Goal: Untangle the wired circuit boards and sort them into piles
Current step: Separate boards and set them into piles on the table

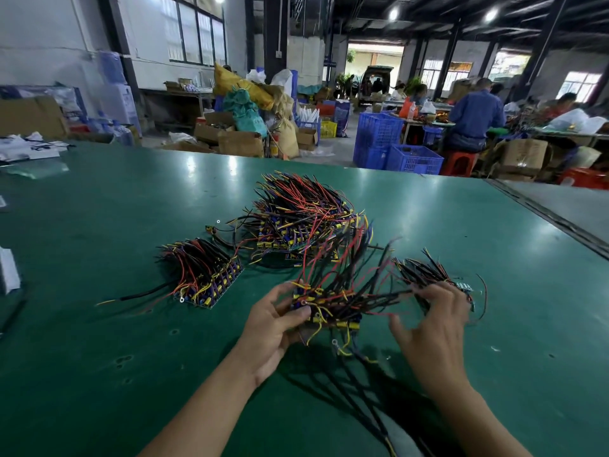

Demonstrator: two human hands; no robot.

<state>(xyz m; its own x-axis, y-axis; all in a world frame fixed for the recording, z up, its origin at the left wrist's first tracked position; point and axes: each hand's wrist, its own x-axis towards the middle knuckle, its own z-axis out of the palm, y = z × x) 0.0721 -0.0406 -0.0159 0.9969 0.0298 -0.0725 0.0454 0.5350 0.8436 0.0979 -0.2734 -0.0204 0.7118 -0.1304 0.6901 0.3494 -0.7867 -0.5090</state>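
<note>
My left hand (275, 328) grips a clump of wired circuit boards (333, 308) lifted just above the green table (131, 225); red, black and yellow wires stick up from it. My right hand (431, 321) has its fingers spread and pinches black wires that stretch rightward from the clump. A tidy stack of boards (206, 275) lies to the left. A big tangled heap (303, 219) sits behind the clump. A small bundle of wires (425, 272) lies just beyond my right fingers.
White papers (29, 148) rest on the table's far left, and a white object (8, 270) sits at its left edge. A metal seam (547, 212) runs along the right side. Blue crates (395, 146), cardboard boxes and seated workers lie beyond the table.
</note>
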